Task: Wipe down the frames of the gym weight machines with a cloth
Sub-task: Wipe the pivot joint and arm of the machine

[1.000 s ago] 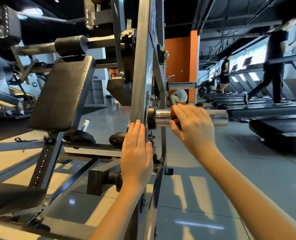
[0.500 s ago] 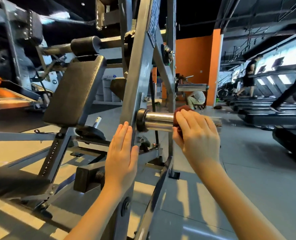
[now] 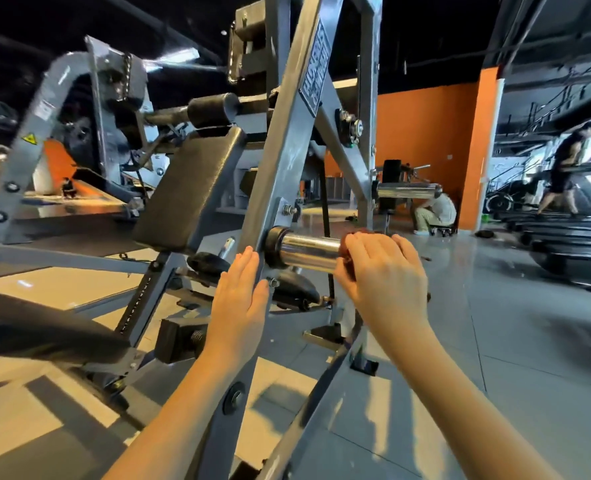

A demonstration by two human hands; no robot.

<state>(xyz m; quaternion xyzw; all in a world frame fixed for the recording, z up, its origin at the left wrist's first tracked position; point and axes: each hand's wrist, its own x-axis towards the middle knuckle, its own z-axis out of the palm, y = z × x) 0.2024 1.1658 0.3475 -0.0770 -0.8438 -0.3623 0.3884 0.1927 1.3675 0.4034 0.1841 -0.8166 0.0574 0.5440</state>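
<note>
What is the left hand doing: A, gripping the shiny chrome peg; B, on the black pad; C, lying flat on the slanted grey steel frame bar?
C: the left hand lies flat on the slanted grey steel frame bar; the right hand grips a reddish cloth on the shiny chrome peg.

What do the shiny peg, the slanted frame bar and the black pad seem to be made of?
The shiny peg: likely chromed steel; it mirrors light. The slanted frame bar: apparently grey-painted metal, semi-gloss, bolted. The black pad: probably vinyl or leather-like cover over padding; fine grain, rounded edges.
</note>
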